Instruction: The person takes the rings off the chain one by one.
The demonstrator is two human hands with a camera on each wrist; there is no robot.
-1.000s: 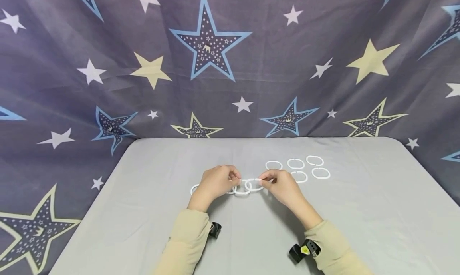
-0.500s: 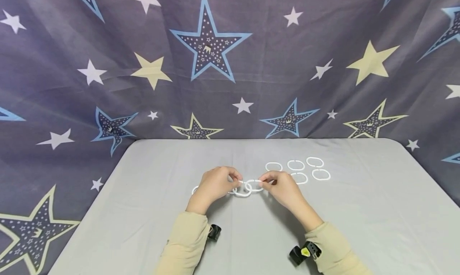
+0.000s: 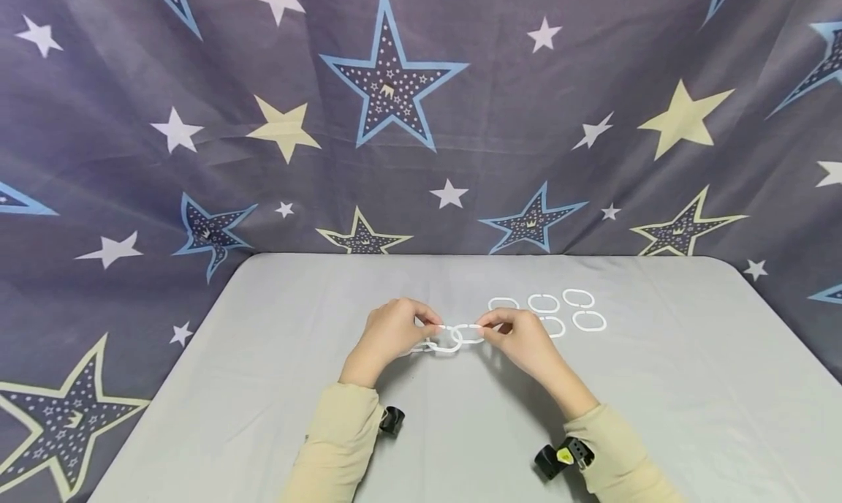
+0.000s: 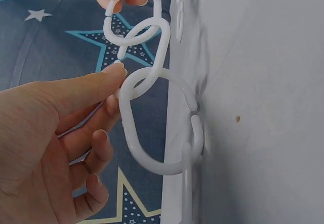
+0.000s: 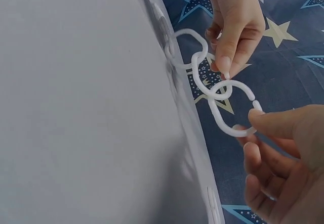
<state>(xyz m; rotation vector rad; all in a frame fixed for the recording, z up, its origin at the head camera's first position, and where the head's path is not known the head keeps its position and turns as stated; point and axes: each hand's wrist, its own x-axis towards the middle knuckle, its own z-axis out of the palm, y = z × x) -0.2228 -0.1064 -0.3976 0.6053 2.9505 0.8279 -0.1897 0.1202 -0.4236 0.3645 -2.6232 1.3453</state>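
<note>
My left hand (image 3: 392,335) pinches a white plastic chain link (image 3: 447,350) by its split side, thumb against fingers. My right hand (image 3: 524,342) pinches the end link (image 5: 216,117) of the same chain, which hooks through the left hand's link. Both links are oval, each with a small gap in one side. In the left wrist view a third link (image 4: 129,128) hangs from the held one beside the left fingers (image 4: 109,85), and a further link (image 4: 187,188) trails below it. Part of the chain is hidden behind the left hand in the head view.
Several loose white oval links lie on the grey-covered table (image 3: 658,386) beyond the right hand, among them a far-right link (image 3: 589,312) and a back link (image 3: 579,290). A star-patterned cloth (image 3: 500,108) stands along the table's back and sides.
Both hands keep their pinches and have barely moved. A chain link that showed left of the left hand is now out of sight behind it. The head view has shifted slightly.
</note>
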